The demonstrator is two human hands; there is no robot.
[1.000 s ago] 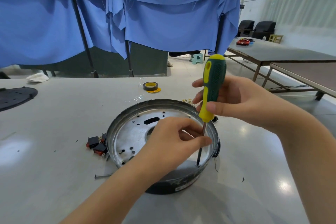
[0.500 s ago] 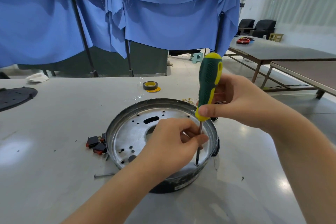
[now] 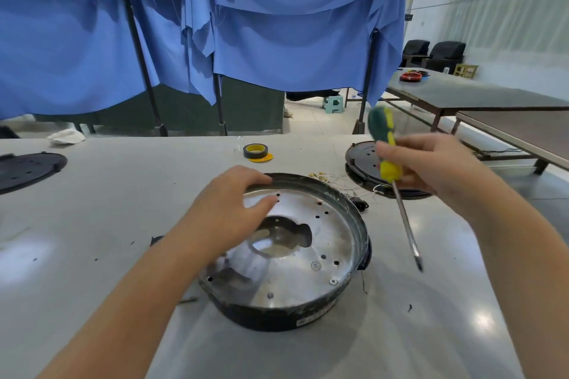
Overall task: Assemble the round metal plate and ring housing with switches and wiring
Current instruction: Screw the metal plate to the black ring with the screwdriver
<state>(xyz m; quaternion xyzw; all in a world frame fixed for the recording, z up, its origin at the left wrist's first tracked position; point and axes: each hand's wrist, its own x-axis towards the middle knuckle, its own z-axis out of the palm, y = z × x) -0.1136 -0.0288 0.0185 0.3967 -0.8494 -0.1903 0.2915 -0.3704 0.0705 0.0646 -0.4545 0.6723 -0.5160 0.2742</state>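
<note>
Screwdriver (image 3: 388,148): green/yellow handle, silver shaft. Round plate (image 3: 295,243): shiny silver w/ dark holes; ring housing (image 3: 277,317): black outside, white label strip. Tape roll (image 3: 255,151): black, yellow core. Table (image 3: 107,209): pale grey, glossy. Cloth (image 3: 277,40) behind: blue. Discs (image 3: 27,168) at the sides: black. Stool (image 3: 332,104): light green.

I'm seeing my left hand (image 3: 229,212) resting relaxed fingers on the ring housing's (image 3: 354,218) far-left rim, above the round metal plate (image 3: 311,274). My right hand (image 3: 431,169) is gripping the screwdriver (image 3: 388,169), its tip hanging above the table (image 3: 92,224) right of the housing. Tape (image 3: 255,151) is sitting near the far edge.
</note>
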